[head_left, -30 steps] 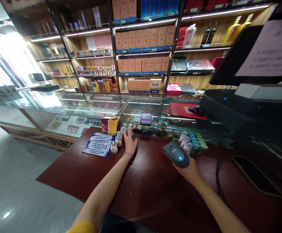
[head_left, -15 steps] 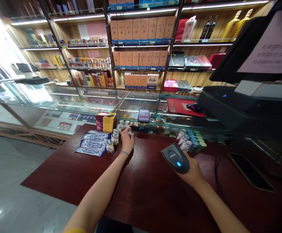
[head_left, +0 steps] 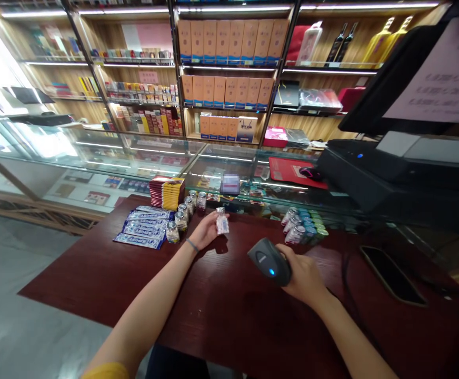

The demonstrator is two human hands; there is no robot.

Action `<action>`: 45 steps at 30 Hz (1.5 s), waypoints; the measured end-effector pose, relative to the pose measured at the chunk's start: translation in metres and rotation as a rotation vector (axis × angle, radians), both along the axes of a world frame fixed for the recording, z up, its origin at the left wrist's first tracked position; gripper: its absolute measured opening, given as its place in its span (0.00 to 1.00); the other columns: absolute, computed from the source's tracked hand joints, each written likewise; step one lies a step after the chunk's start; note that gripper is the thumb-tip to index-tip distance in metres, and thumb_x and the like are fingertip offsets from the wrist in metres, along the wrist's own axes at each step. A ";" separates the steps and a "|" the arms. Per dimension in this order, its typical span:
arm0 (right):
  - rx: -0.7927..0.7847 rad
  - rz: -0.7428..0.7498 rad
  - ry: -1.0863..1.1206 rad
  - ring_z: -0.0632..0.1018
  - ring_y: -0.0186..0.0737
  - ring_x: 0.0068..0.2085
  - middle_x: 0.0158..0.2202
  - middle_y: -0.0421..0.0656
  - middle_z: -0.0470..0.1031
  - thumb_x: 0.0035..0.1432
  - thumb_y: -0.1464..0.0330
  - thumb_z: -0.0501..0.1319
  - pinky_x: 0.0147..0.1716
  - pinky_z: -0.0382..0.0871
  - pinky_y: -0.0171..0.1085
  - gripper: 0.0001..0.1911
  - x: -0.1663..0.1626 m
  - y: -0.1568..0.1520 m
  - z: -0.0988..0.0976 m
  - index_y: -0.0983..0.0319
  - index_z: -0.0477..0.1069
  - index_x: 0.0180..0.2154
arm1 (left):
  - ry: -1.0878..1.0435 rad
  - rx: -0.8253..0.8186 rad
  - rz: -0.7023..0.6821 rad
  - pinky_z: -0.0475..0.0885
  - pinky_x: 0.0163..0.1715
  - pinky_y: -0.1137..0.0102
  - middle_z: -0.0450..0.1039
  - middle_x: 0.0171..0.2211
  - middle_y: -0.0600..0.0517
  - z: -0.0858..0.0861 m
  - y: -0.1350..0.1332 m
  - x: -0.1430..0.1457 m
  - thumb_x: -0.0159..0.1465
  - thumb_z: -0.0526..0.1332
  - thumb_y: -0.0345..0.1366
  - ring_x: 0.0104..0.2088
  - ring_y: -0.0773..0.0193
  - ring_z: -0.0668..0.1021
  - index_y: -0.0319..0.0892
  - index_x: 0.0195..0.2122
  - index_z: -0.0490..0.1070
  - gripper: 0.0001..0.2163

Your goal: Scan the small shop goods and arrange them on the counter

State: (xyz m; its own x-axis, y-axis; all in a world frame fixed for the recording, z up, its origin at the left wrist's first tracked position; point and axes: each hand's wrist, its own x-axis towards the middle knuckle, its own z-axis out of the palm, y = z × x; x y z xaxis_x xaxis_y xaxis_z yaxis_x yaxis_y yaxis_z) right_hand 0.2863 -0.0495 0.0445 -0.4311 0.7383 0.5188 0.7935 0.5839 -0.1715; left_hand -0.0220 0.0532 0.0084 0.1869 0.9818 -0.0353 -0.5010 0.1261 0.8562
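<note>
My left hand [head_left: 207, 231] is closed on a small jar [head_left: 222, 223] with a silvery lid, holding it tilted above the dark red tabletop. In my right hand [head_left: 304, 276] is a barcode scanner [head_left: 270, 261] with a blue light, its head angled toward the left. Several similar jars [head_left: 181, 220] stand in a line left of my left hand. Beside them lie blue-and-white packets [head_left: 145, 227] in a row, with stacked red and yellow boxes [head_left: 167, 191] behind. Another group of jars [head_left: 295, 235], in pink, blue and green, stands beyond my right hand.
A glass display counter [head_left: 150, 158] runs along the table's far side, with a small display [head_left: 230, 183] on it. A phone [head_left: 392, 275] and a cable lie at right, below a dark monitor [head_left: 395, 79]. Stocked shelves line the wall.
My left hand has lifted a jar from near the row and brought it right and toward me. The scanner in my right hand has shifted left and turned slightly.
</note>
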 end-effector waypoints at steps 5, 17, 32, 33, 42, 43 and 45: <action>-0.088 0.113 -0.071 0.84 0.46 0.30 0.33 0.43 0.84 0.45 0.70 0.64 0.29 0.70 0.36 0.31 -0.006 -0.005 0.015 0.58 0.69 0.54 | 0.029 0.001 -0.039 0.79 0.40 0.58 0.79 0.53 0.41 -0.001 -0.001 -0.003 0.61 0.67 0.46 0.42 0.53 0.82 0.42 0.46 0.76 0.16; -0.097 0.116 -0.106 0.83 0.45 0.28 0.29 0.42 0.83 0.45 0.70 0.63 0.29 0.68 0.36 0.28 -0.006 -0.007 0.018 0.59 0.70 0.51 | -0.089 -0.090 -0.040 0.78 0.41 0.60 0.80 0.49 0.42 0.003 0.001 -0.005 0.65 0.65 0.44 0.42 0.55 0.82 0.41 0.47 0.77 0.14; 0.085 -0.230 0.340 0.85 0.52 0.29 0.30 0.45 0.83 0.50 0.61 0.66 0.27 0.77 0.41 0.25 0.046 0.020 -0.014 0.59 0.71 0.51 | -0.385 -0.189 0.080 0.78 0.45 0.62 0.80 0.44 0.48 0.011 0.002 -0.004 0.71 0.60 0.34 0.39 0.64 0.80 0.41 0.43 0.74 0.05; 0.089 -0.260 0.379 0.85 0.52 0.30 0.30 0.45 0.83 0.51 0.60 0.66 0.28 0.77 0.41 0.24 0.050 0.022 -0.013 0.59 0.71 0.49 | -0.373 -0.181 0.084 0.78 0.45 0.62 0.80 0.44 0.48 0.012 0.001 -0.003 0.70 0.61 0.34 0.39 0.64 0.80 0.40 0.43 0.74 0.05; 0.176 -0.476 0.715 0.85 0.55 0.39 0.36 0.53 0.84 0.51 0.55 0.68 0.38 0.80 0.46 0.20 0.099 0.039 -0.005 0.61 0.73 0.41 | 0.084 0.179 0.157 0.76 0.49 0.65 0.78 0.48 0.49 0.017 -0.019 0.056 0.57 0.74 0.38 0.46 0.62 0.80 0.45 0.51 0.72 0.21; 0.175 -0.481 0.747 0.85 0.55 0.39 0.35 0.53 0.83 0.51 0.55 0.68 0.37 0.80 0.46 0.18 0.103 0.039 -0.003 0.60 0.73 0.39 | 0.140 0.211 0.156 0.76 0.50 0.64 0.78 0.48 0.49 0.018 -0.020 0.067 0.56 0.75 0.38 0.46 0.61 0.80 0.44 0.51 0.72 0.22; 0.174 -0.489 0.793 0.85 0.54 0.38 0.34 0.52 0.83 0.53 0.55 0.67 0.36 0.80 0.46 0.16 0.108 0.039 0.003 0.59 0.71 0.36 | 0.226 0.273 0.121 0.76 0.51 0.61 0.79 0.47 0.48 0.019 -0.021 0.089 0.54 0.76 0.38 0.47 0.59 0.80 0.43 0.50 0.71 0.24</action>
